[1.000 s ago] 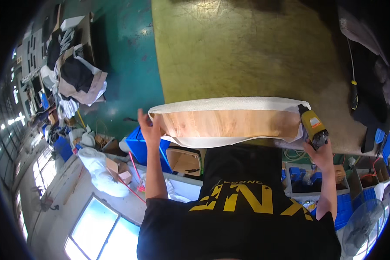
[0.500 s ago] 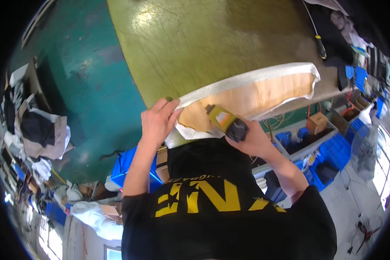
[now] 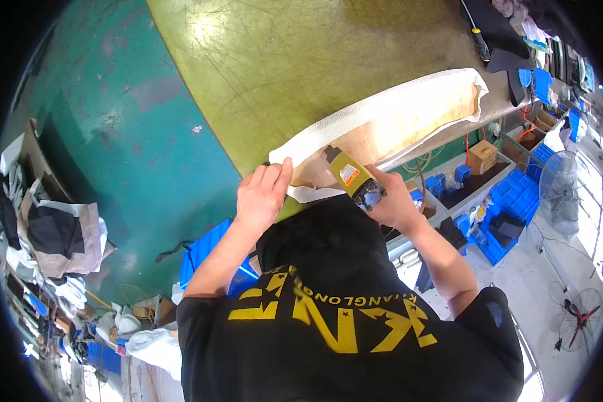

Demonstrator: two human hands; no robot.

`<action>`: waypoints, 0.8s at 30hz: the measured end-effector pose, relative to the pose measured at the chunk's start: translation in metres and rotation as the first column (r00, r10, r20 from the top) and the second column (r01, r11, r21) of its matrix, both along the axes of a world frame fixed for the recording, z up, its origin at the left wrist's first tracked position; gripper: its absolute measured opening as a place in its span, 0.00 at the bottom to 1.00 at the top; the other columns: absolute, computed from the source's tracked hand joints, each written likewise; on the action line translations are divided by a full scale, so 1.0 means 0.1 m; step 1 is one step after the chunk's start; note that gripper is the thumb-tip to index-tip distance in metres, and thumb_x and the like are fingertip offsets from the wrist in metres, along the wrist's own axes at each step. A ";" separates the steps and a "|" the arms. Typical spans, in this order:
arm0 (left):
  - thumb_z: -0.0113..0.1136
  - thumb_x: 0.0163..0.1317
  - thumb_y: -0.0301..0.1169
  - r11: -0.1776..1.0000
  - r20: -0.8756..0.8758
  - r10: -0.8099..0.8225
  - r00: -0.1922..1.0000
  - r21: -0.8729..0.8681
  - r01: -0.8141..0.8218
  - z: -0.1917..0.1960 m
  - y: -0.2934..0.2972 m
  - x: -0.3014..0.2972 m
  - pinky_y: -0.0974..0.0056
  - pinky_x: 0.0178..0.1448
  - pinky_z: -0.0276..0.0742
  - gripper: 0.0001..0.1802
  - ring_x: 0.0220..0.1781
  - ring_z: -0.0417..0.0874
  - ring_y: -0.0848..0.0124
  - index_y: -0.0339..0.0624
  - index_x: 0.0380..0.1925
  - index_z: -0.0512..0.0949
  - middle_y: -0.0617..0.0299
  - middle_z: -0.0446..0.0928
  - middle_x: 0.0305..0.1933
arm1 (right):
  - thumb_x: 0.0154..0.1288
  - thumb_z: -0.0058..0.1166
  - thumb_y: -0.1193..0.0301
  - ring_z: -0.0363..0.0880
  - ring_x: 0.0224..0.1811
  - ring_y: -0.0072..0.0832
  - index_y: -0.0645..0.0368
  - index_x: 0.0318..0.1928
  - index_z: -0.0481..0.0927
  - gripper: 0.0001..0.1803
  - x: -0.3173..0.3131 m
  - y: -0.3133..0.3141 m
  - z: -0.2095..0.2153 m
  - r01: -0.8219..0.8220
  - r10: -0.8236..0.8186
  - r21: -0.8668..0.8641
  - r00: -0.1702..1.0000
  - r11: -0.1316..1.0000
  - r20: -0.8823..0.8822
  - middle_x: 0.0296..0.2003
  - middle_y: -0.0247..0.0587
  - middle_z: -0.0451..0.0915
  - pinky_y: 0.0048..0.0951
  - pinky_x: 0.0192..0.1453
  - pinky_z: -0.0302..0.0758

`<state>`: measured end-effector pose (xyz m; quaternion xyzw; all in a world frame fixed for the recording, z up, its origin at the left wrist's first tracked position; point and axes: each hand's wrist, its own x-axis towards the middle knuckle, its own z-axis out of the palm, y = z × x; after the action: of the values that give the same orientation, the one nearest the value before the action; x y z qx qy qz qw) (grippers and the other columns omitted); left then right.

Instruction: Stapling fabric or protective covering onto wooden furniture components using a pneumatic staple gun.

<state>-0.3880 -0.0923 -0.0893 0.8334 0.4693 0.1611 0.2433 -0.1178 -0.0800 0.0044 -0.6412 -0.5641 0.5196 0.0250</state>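
A long curved wooden panel (image 3: 382, 132) lies on the olive-green work table (image 3: 275, 60), white fabric (image 3: 355, 112) wrapped over its rim. At the panel's near left end, my left hand (image 3: 264, 191) is closed, its fingers pinching the folded fabric edge. My right hand (image 3: 394, 201) grips an olive and black staple gun (image 3: 349, 175) from the right. The gun's nose sits over the bare wood near the left end; I cannot tell whether it touches. My right fingers are partly hidden behind the tool.
A screwdriver (image 3: 480, 44) lies at the table's far right, beside black cloth. Below the near edge are blue crates (image 3: 512, 208), a trough with a small wooden block (image 3: 482, 157) and a hose. Standing fans (image 3: 559, 181) are at right. Fabric piles (image 3: 63, 231) lie at left.
The panel's left end has shifted slightly in view, with its right end higher. My left hand has moved right and down, fingers more curled on the fabric; the staple gun has stayed near the left end.
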 end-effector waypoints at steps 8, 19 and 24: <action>0.68 0.56 0.23 0.990 0.145 0.094 0.985 0.088 -0.107 -0.11 -0.13 -0.02 0.62 0.34 0.79 0.19 0.36 0.83 0.65 0.41 0.50 0.84 0.62 0.80 0.39 | 0.56 0.66 0.74 0.88 0.38 0.43 0.66 0.55 0.80 0.24 -0.31 0.05 0.14 -0.040 0.026 -0.133 0.994 0.990 -0.104 0.35 0.53 0.86 0.31 0.45 0.80; 0.66 0.51 0.25 0.984 0.108 0.124 0.986 0.114 -0.136 -0.11 -0.12 0.08 0.60 0.40 0.80 0.21 0.42 0.83 0.63 0.41 0.48 0.84 0.61 0.80 0.41 | 0.50 0.64 0.67 0.83 0.40 0.56 0.61 0.48 0.81 0.22 -0.43 0.02 -0.13 -0.143 0.145 -0.037 0.986 0.989 0.081 0.33 0.58 0.84 0.50 0.48 0.80; 0.67 0.51 0.25 0.969 0.062 0.215 0.975 0.108 -0.221 -0.12 -0.20 0.14 0.57 0.43 0.82 0.19 0.44 0.84 0.59 0.42 0.46 0.85 0.58 0.80 0.43 | 0.51 0.65 0.70 0.84 0.40 0.54 0.62 0.50 0.80 0.23 -0.01 0.17 -0.01 -0.133 0.139 0.088 0.988 0.987 -0.073 0.32 0.59 0.83 0.45 0.47 0.79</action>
<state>-0.3738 -0.1128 -0.1010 0.7851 0.5419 0.2341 0.1877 -0.1192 -0.0634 0.0039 -0.5786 -0.6263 0.5210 0.0382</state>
